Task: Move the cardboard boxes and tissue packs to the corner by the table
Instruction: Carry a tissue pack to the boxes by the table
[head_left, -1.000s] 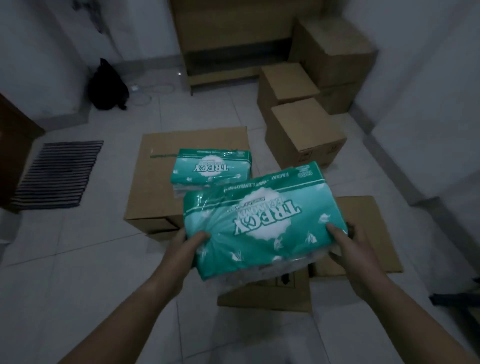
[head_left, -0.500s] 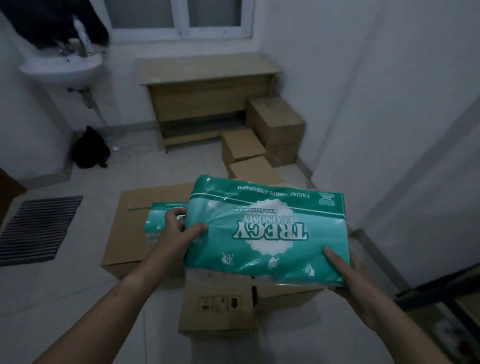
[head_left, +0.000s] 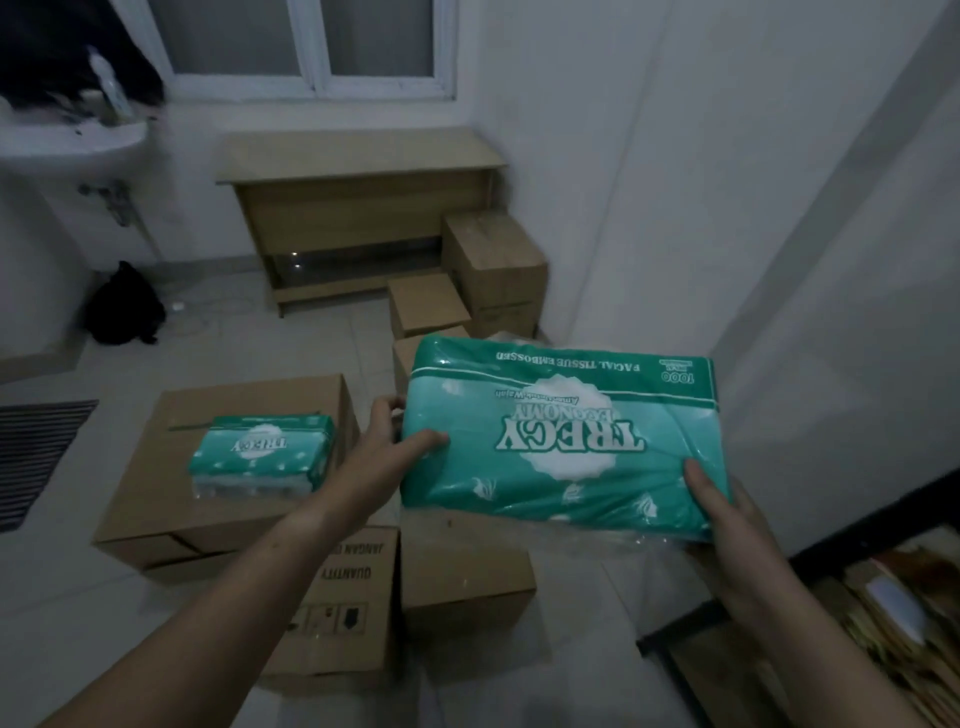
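I hold a green tissue pack (head_left: 561, 436) flat in front of me, its print upside down. My left hand (head_left: 387, 452) grips its left end and my right hand (head_left: 727, 525) grips its near right corner. A second, smaller-looking green tissue pack (head_left: 262, 460) lies on a large cardboard box (head_left: 171, 504) on the floor to the left. Below the held pack stand two more cardboard boxes (head_left: 462, 571), one with printed flaps (head_left: 343, 603). Three boxes (head_left: 493, 254) are stacked and lined up in the corner beside the wooden table (head_left: 358, 156).
A white sink (head_left: 67, 140) hangs on the left wall, a black bag (head_left: 124, 306) sits on the floor below it. A striped mat (head_left: 31, 452) lies at far left. A dark shelf with papers (head_left: 883, 623) stands at lower right, next to the white wall.
The view has lifted from the floor toward the table and window. The held pack has moved up and to the right, uncovering the second pack on the large box.
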